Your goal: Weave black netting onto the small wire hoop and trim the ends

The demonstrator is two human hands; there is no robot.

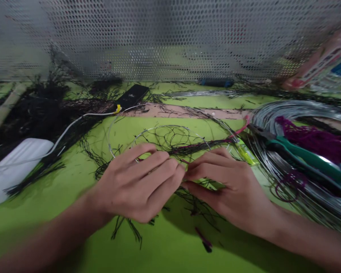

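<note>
A thin wire hoop (170, 126) with black netting (173, 139) tied to it lies in front of me, its near side covered by my hands. My left hand (143, 184) is closed, fingers curled over the near side of the hoop and its netting. Close beside it, my right hand (230, 185) pinches with thumb and forefinger at a thin dark cord (184, 161); the exact grip is partly hidden. Loose black cord ends (127, 229) hang out below my left hand. A bundle of black and dark-red strands (196, 146) crosses the hoop.
Green-handled pliers (309, 159) rest on a large wire coil (272, 113) at right, near purple netting (318, 140). A yellow-green lighter (246, 151) lies beside the coil. At left are a white case (19, 167), white cable (82, 115) and black power bank (134, 94). A perforated metal panel (170, 38) stands behind.
</note>
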